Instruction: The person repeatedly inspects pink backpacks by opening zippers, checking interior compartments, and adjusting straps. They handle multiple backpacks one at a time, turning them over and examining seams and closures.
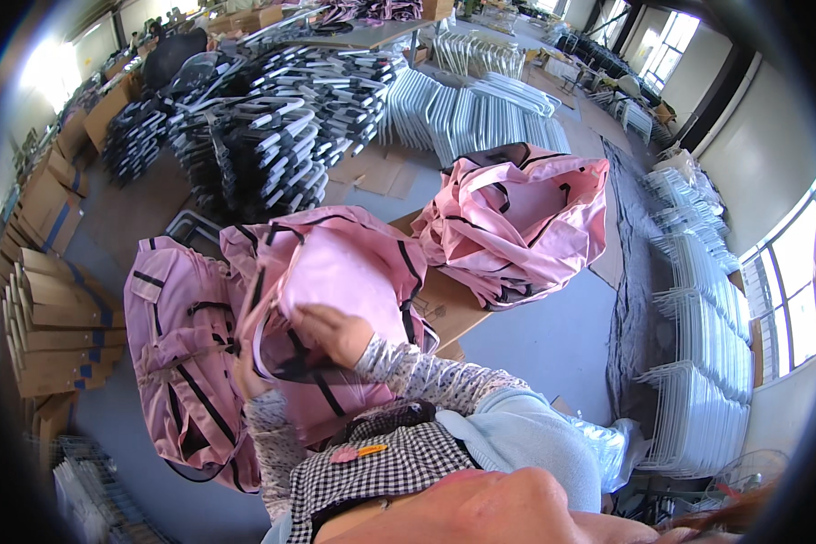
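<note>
A pink fabric bag (354, 263) with black trim lies in front of me, its wide mouth gaping toward me. At its left edge my left hand (249, 374) is closed on the fabric, partly hidden by the folds. My right hand (337, 334) is at the bag's near side, its fingers drawn together on the pink cloth and slightly blurred. A pale curved edge (257, 349) shows between the two hands. Against the left side rests another pink bag (177, 354) with black straps. Farther right, a third pink bag (526, 218) stands with its top open.
Under the bags a cardboard surface (455, 304) shows. Beyond are piled black-and-grey metal frames (272, 127) and a row of pale bent tubes (471, 113). Cardboard boxes (68, 326) are stacked at left. White wire racks (698, 408) line the right, by a window.
</note>
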Demonstrator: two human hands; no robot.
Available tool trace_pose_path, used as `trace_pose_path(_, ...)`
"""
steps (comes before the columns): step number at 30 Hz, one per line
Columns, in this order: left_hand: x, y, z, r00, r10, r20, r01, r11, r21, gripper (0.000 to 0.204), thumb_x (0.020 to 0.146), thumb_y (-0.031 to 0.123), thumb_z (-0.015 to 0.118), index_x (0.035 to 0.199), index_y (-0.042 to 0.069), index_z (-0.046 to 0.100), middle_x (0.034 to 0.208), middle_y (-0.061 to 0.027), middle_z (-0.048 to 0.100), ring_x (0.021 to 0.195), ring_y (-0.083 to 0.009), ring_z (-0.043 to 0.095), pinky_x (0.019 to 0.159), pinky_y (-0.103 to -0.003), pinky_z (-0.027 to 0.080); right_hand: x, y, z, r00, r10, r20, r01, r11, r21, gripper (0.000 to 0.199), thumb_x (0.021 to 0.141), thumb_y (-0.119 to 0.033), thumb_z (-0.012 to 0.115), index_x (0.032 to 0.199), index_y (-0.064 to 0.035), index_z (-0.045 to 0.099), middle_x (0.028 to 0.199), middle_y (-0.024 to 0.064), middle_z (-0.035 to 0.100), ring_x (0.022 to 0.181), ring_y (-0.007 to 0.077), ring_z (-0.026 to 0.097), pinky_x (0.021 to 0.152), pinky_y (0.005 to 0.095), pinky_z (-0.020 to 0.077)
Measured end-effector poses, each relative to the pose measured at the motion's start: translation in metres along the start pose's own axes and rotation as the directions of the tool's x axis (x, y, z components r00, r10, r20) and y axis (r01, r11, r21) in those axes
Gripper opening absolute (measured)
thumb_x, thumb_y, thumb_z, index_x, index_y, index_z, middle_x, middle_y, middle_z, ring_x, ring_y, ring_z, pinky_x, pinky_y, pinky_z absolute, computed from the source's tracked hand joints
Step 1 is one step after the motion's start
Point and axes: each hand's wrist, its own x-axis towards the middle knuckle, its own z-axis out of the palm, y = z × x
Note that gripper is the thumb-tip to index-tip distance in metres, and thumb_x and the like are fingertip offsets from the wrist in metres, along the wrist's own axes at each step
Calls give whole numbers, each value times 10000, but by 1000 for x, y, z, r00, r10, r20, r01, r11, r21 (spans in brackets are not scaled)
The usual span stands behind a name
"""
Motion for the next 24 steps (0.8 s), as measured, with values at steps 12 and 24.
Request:
trace_pose_path(12, -84, 8, 87, 642, 47, 765, -745, -194, 638, 227, 773, 233, 685, 870, 46, 598, 567, -110, 547, 505, -310, 570, 465, -418, 429, -87, 42, 152, 907, 84, 414, -360, 666, 653, 278, 828, -199, 604, 1068, -59, 627, 1030, 151, 636, 968, 312, 624, 876, 391, 505)
trace_pose_path(24, -24, -21, -23, 919, -160, 360, 18, 930, 367, 284, 978, 190, 490, 1112, -43, 582, 996, -71, 650, 901, -132, 613, 780, -284, 497, -39, -26, 26, 971, -225, 77, 191, 930, 313, 286, 693, -153, 610, 959, -50, 629, 1059, 129, 628, 1001, 337, 582, 860, 416, 506)
